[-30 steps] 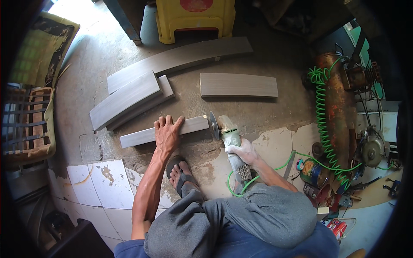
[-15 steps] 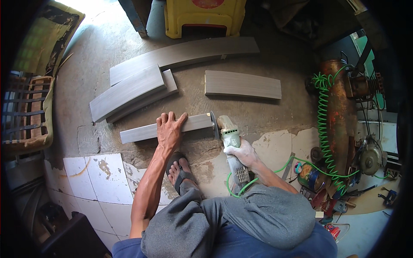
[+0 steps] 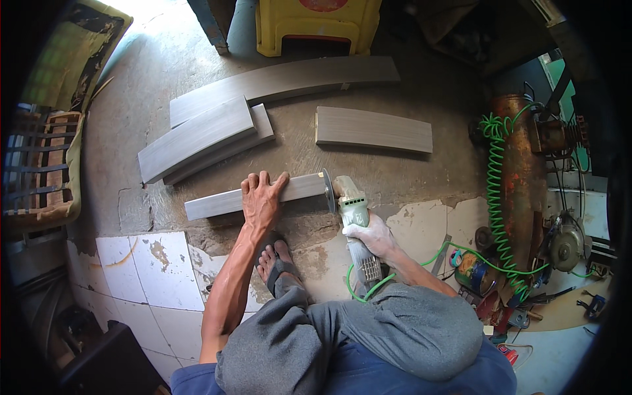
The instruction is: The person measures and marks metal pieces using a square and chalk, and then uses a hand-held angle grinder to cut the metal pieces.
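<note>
My left hand (image 3: pixel 261 201) is closed over the middle of a short grey plank (image 3: pixel 303 187), its fingers hooked over the far edge and its thumb apart to the right. The plank lies crosswise in front of me. My right hand (image 3: pixel 374 236), whitened with dust, grips the body of a pale green angle grinder (image 3: pixel 354 209). The grinder stands nearly lengthwise, head away from me. Its thin round disc (image 3: pixel 330 191) is upright at the plank's right end, seemingly against it. A green cord (image 3: pixel 356 297) loops by the grinder's near end. My sandalled foot (image 3: pixel 279 261) rests just below the plank.
More grey planks lie beyond: a long one (image 3: pixel 283 80), two stacked (image 3: pixel 197 138) at left and one (image 3: pixel 373 130) at right. A yellow stool (image 3: pixel 319 23) stands behind them. At right are a rusty tank (image 3: pixel 512 171) with a coiled green hose (image 3: pixel 495 197) and scattered tools.
Almost nothing differs. The view has shifted slightly; both hands, the plank and the grinder keep their places relative to each other.
</note>
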Tool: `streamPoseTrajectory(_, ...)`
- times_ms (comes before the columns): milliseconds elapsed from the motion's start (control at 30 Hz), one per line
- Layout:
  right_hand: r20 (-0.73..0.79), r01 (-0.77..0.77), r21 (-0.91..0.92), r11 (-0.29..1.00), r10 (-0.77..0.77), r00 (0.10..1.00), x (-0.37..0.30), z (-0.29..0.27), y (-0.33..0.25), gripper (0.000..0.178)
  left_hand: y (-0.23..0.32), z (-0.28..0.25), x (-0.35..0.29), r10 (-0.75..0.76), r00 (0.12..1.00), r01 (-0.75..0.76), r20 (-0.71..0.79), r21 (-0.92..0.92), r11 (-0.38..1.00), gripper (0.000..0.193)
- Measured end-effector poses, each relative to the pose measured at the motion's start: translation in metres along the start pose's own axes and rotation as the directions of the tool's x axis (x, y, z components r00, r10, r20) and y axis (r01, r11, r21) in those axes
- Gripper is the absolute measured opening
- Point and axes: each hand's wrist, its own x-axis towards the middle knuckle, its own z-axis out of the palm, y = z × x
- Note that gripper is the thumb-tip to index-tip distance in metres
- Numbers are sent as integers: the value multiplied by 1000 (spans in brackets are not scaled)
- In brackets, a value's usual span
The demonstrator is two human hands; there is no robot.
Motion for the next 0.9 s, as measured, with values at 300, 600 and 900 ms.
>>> streamPoseTrajectory(300,28,14,-27,1000,-14,1000,9,-4,12,60,0,1,-1,4,1000,-4,-4,15,1000,58)
streamPoseTrajectory(600,20,11,142,990,-14,1000,5,-10,13,42,-10,8,1,15,980,18,-199,161,987,61)
streamPoseTrajectory(900,-15,-19,78,997,20,1000,8,-15,2,37,-18,6,13,-178,954,216,241,-140,966,106)
